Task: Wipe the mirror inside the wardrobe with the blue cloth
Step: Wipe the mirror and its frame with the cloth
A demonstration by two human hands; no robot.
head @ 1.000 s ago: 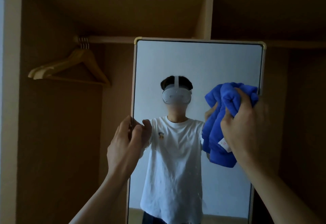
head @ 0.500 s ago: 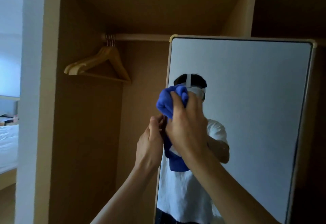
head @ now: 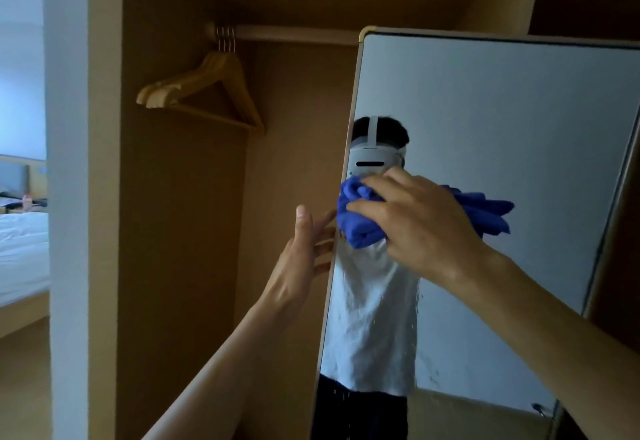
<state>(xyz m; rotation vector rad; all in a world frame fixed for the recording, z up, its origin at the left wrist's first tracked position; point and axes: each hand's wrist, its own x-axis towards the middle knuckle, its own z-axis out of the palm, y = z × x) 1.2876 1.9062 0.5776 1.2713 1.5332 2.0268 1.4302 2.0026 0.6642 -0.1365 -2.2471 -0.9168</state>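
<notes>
My right hand (head: 422,228) grips the bunched blue cloth (head: 360,228), fingers (head: 381,183) curled over it, holding it against the glass of the mirror (head: 502,127) close to its left edge; my left hand (head: 301,259) holds nothing, fingers straight and spread, tips at the mirror's left frame just below the cloth; the mirror stands in the wardrobe (head: 180,231); wooden hangers (head: 207,86) hang from the rail (head: 294,35) up to the left; small specks dot the lower glass; a bed (head: 20,252) shows far left
</notes>
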